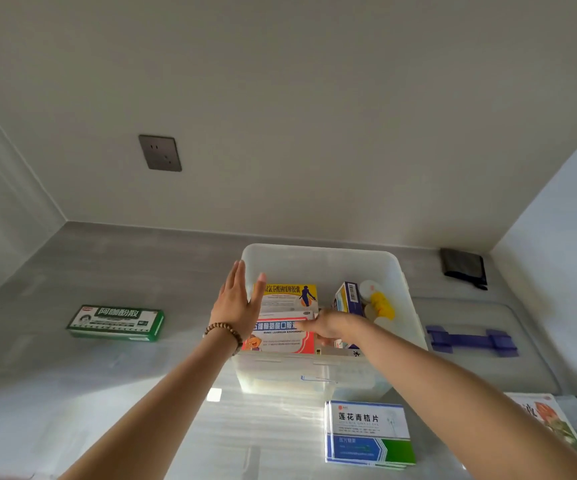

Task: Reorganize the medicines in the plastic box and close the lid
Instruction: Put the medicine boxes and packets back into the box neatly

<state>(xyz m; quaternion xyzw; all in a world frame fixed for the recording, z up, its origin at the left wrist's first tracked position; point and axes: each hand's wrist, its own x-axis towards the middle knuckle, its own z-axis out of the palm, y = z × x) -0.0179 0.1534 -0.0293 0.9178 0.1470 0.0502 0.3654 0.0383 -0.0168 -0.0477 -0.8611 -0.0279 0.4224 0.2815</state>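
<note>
Green box [115, 323], left on the counter: 阿咖酚散, white characters.
Blue-white box [369, 433], near edge: 莲花青桔片 in dark print; 压片糖果 on the blue band below; smaller lines unreadable.
Yellow box [289, 296], inside the plastic box [321, 252]: 双氯芬酸钠缓释胶囊, first character partly covered.
Red box [280, 336], in front of it: 五维赖氨酸口服, line's end hidden; beneath, small Latin letters WUWEI LAIANSUAN KOUFURONGYE.
Blue box [349, 297]: barcode, digits too small.

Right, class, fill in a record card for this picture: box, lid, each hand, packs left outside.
box: plastic box, open, partly full
lid: flat on the counter, right of the box
left hand: open, fingers straight, at the box's left rim
right hand: in the box, holding the red pack
outside: green pack at left, blue pack in front
</note>
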